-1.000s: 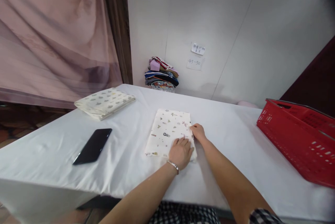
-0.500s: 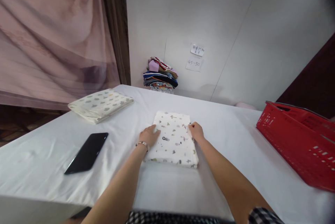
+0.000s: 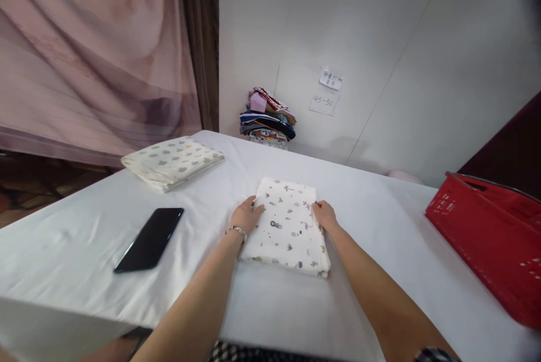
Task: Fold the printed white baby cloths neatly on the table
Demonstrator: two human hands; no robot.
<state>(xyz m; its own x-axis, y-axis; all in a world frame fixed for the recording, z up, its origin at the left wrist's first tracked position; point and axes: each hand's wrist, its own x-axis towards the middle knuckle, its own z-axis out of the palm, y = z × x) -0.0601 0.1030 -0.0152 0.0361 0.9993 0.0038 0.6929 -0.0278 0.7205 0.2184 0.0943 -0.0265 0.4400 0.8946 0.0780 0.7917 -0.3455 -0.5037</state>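
A folded white cloth (image 3: 287,232) printed with small animals and plants lies on the white-covered table (image 3: 372,226) in front of me. My left hand (image 3: 247,216), with a bracelet at the wrist, grips its left edge, thumb on top and the other fingers along the side. At the opposite edge my right hand (image 3: 324,215) pinches the cloth between thumb and curled fingers. The undersides of both grips are hidden.
To the left lie a black phone (image 3: 150,241) and another folded cloth (image 3: 173,160) with grey shapes. A red plastic basket (image 3: 486,238) stands at the right. Beyond the table's far edge rises a stack of folded fabrics (image 3: 268,119), near paper signs (image 3: 323,102) on the wall.
The view has swung slightly left, so everything sits further right in it. My left thumb has shifted a little on the cloth's edge; both hands stay at its sides.
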